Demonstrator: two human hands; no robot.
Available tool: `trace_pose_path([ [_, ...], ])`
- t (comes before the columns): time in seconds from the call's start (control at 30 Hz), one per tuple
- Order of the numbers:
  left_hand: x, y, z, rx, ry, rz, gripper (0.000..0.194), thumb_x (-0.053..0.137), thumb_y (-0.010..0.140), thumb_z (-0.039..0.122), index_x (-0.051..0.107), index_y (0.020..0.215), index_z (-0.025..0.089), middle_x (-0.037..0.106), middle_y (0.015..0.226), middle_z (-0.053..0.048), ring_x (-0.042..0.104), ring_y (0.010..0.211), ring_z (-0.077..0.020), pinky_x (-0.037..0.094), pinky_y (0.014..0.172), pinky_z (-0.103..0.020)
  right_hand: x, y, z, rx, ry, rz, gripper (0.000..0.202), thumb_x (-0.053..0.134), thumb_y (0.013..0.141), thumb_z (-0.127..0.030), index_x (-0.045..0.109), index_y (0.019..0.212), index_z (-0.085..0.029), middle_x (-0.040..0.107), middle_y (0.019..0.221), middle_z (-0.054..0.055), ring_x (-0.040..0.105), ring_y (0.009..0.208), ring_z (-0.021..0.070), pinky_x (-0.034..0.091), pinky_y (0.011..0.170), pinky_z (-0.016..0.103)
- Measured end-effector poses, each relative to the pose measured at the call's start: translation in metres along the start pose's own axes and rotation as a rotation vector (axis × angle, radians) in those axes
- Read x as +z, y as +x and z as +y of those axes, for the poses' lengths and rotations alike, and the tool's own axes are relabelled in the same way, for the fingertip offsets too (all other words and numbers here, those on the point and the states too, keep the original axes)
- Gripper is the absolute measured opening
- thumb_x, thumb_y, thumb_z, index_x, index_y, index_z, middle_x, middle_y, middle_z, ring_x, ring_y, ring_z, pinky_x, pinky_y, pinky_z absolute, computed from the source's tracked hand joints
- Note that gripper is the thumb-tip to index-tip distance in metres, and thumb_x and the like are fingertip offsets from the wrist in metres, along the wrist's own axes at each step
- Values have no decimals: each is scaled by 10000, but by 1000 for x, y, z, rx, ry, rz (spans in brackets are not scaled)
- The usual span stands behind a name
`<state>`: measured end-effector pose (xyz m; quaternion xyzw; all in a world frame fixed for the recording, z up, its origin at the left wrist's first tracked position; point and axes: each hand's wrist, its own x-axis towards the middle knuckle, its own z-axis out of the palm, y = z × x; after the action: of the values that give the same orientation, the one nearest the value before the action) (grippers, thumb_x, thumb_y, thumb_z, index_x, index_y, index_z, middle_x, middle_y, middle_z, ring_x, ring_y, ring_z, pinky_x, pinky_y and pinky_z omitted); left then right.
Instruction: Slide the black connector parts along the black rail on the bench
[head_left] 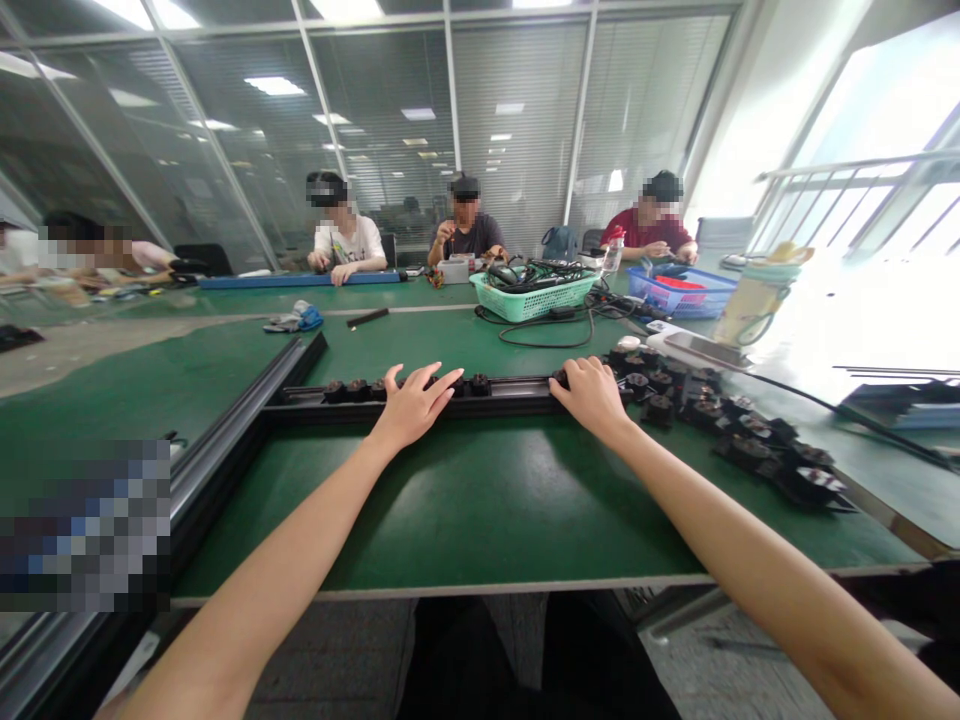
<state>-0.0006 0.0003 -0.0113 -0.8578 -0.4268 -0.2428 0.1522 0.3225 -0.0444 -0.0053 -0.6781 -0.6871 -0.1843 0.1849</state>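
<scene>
A long black rail (517, 403) lies crosswise on the green table, with a row of small black parts (481, 384) set along its channel. My left hand (411, 405) rests over the middle of this row, its fingers spread across several of the parts and hiding some. Toward the rail's right end, my right hand (592, 393) has its fingers curled round another small black part (559, 379), mostly covered by the fingers. Between the hands runs a stretch of bare channel. A heap of similar black parts (705, 412) lies to the right of my right hand.
A longer black rail (225, 440) runs diagonally at the left, meeting the crosswise one. Beyond are a green basket (534, 298) of cables, a blue basket (682, 298), a phone (705, 350) and a bottle (759, 300). Several people sit across the table (450, 510).
</scene>
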Motion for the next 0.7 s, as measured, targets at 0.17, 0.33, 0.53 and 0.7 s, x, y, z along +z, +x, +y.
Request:
trace_pose_path([
  [0.17,0,0,0,-4,-6,-4,477,292,1089,436,535,1496,385,578,1492,-127,567,1334,-271,124,1204,-599,0,0,1,-2,-2,9,279,491,1003,-370,669,978,-156,708,1023,167,555,1029,305,389,848,387],
  [0.33,0,0,0,6,2,-4,486,281,1093,443,531,1502,368,570,1498,-137,565,1335,-269,121,1203,-599,-1,0,1,2,-16,6,293,486,1008,-372,673,981,-148,709,1026,170,556,1046,312,394,859,397],
  [0.53,1,0,-1,-6,-1,-4,476,295,1088,441,530,1499,393,575,1496,-123,563,1336,-274,128,1202,-598,0,1,3,1,12,-1,271,488,1004,-355,668,967,-156,707,1024,172,555,1052,311,396,860,389],
  [0.7,2,0,-1,-2,2,-4,478,293,1089,441,524,1505,391,570,1501,-124,570,1326,-273,125,1203,-597,1,1,4,0,10,24,260,495,995,-351,667,944,-163,709,1013,169,547,1046,316,393,849,395],
])
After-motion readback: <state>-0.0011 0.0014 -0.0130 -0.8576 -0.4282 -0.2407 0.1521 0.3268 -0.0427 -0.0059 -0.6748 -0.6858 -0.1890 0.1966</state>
